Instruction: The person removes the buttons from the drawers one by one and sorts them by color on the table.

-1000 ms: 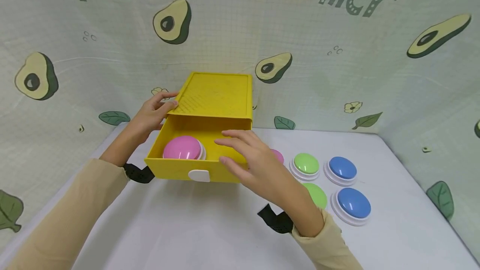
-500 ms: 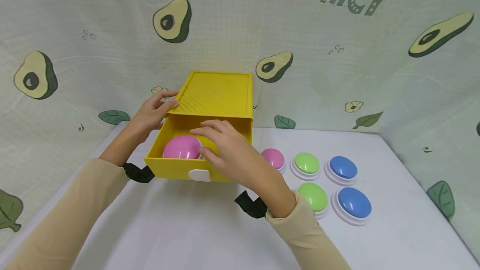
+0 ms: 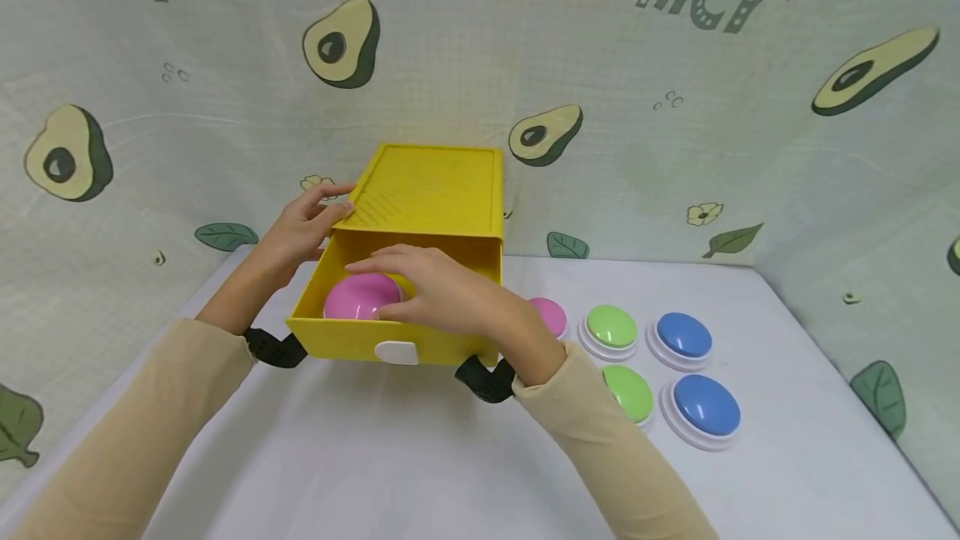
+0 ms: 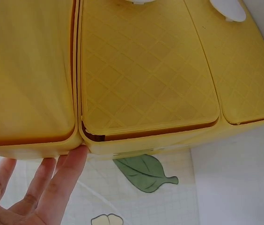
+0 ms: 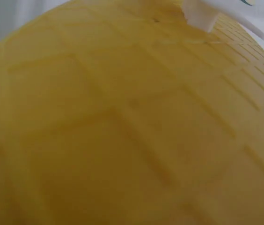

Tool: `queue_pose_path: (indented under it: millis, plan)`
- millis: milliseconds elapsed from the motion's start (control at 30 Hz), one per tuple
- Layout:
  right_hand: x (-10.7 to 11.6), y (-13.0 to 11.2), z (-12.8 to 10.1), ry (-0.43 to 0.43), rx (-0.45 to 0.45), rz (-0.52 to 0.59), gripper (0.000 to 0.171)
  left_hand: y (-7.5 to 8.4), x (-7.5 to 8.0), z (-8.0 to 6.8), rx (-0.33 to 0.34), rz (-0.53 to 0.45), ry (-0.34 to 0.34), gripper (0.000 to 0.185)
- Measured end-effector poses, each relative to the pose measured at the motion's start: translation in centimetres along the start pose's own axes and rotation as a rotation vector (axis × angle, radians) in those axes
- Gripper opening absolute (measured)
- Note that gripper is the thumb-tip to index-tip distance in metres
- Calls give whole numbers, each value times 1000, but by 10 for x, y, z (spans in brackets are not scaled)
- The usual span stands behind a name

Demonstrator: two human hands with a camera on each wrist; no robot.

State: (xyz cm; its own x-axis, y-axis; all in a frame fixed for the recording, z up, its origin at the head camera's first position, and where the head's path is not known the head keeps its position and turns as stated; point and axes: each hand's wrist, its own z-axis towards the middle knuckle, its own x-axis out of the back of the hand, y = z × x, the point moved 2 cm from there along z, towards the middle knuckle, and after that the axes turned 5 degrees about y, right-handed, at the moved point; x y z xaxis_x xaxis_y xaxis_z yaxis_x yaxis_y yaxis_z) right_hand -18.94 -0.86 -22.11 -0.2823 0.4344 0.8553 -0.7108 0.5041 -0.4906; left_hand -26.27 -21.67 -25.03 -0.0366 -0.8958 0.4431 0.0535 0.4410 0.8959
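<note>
My left hand [image 3: 303, 227] lies with straight fingers against the left side of the yellow box [image 3: 427, 190]. Its pulled-out drawer [image 3: 352, 336] holds a pink button [image 3: 356, 297], half hidden by my right hand [image 3: 435, 290], whose fingers curl over its dome. That hand's wrist view shows only blurred yellow. Right of the box another pink button [image 3: 551, 315] peeks past my wrist, beside green and blue ones on the white worktop [image 3: 420, 457], with avocado-print cloth [image 3: 675, 148] behind.
</note>
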Motion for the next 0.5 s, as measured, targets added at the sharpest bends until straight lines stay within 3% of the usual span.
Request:
queue_pose_path:
  millis: [200,500]
  plan:
    - [-1,2,7,-71,49,2,45,0,0,0,-1,-3,1,56]
    - [-3,3,11,-129,-12,23,41,1,0,0,1,-2,-2,56]
